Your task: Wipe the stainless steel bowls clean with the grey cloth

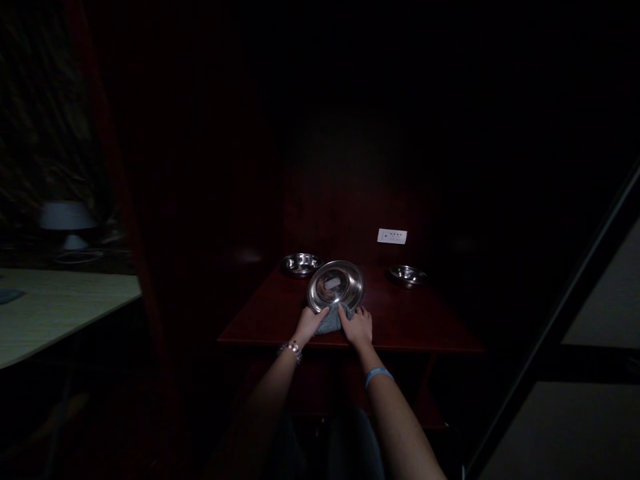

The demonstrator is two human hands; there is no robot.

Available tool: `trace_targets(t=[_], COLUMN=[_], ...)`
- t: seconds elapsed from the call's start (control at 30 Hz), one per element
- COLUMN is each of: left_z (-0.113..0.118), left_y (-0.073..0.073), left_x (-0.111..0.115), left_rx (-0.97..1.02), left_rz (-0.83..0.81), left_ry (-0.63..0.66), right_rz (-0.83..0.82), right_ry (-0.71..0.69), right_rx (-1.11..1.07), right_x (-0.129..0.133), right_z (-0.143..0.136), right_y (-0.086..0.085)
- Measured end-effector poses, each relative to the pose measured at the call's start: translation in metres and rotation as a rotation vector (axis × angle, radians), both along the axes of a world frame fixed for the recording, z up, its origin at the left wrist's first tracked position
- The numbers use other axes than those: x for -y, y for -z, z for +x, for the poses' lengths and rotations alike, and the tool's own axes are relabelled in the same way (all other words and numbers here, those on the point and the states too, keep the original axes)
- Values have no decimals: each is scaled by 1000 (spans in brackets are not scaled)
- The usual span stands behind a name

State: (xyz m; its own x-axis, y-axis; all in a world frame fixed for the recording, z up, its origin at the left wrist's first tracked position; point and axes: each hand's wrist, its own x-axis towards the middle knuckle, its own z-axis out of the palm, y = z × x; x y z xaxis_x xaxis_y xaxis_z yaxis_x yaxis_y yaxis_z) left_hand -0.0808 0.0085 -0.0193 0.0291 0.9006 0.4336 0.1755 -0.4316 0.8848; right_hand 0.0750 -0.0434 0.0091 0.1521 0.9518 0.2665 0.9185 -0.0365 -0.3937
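Note:
A round shiny metal basin (336, 283) is tilted up over the front half of the dark red desk, with a pale rectangular label at its centre. My left hand (309, 325) grips its lower left rim, thumb pointing inward. At the lower right rim, my right hand (358, 326) is closed on a grey-blue cloth (329, 321), which it presses against the metal. The cloth hangs between both hands and touches the left thumb. Fingers behind the rim are partly hidden.
A second metal basin (301, 265) sits at the desk's back left, and a third one (407, 275) at the back right. A white socket panel (392, 236) is on the rear wall. Dark partitions flank the red desk (420, 327). Left, a pale table (75, 300) and a lamp (67, 217).

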Motion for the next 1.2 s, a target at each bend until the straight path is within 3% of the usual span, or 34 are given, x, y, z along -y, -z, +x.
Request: trace_targets(t=[0.37, 0.73, 1.2], left_z=[1, 0, 2], left_y=[-1, -3, -10], left_x=[2, 7, 12], left_rx=[-20, 42, 133], left_rz=[1, 27, -2], left_ry=[-50, 22, 17], right_rz=[9, 31, 26], right_ry=[6, -15, -18], right_rx=[-13, 3, -48], right_x=[0, -5, -4], right_z=[1, 1, 2], right_y=[2, 6, 6])
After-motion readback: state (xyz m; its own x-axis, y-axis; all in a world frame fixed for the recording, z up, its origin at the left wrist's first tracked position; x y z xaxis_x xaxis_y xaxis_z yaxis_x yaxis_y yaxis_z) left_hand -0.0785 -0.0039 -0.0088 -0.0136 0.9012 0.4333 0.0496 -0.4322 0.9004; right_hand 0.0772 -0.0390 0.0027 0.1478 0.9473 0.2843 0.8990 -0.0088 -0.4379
